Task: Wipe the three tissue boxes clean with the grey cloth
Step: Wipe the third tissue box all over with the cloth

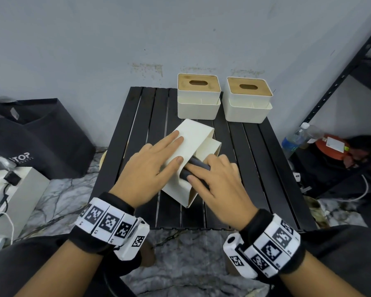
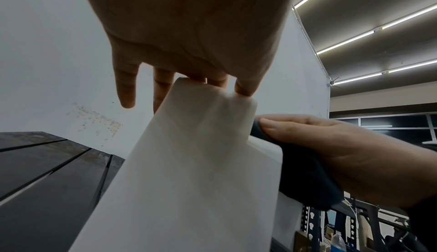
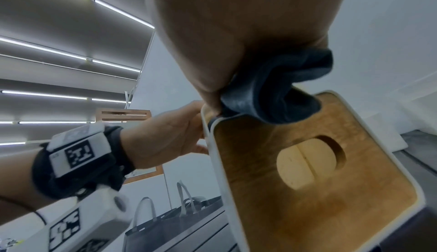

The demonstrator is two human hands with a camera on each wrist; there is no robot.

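One cream tissue box (image 1: 193, 136) lies tipped on its side in the middle of the black slatted table (image 1: 255, 157). My left hand (image 1: 169, 151) rests flat on its upper face, fingers straight, thumb at the edge. My right hand (image 1: 201, 174) grips the bunched grey cloth (image 1: 199, 165) and presses it against the box's right side. The right wrist view shows the cloth (image 3: 272, 95) at the rim of the box's wooden lid (image 3: 307, 200). Two more tissue boxes (image 1: 198, 97) (image 1: 247, 101) stand upright at the back of the table.
A black bag (image 1: 41, 136) and a white case (image 1: 15, 196) sit on the floor to the left. To the right are a water bottle (image 1: 293, 140), an orange object (image 1: 330, 151) and a dark metal shelf frame (image 1: 341, 82). A grey wall rises behind the table.
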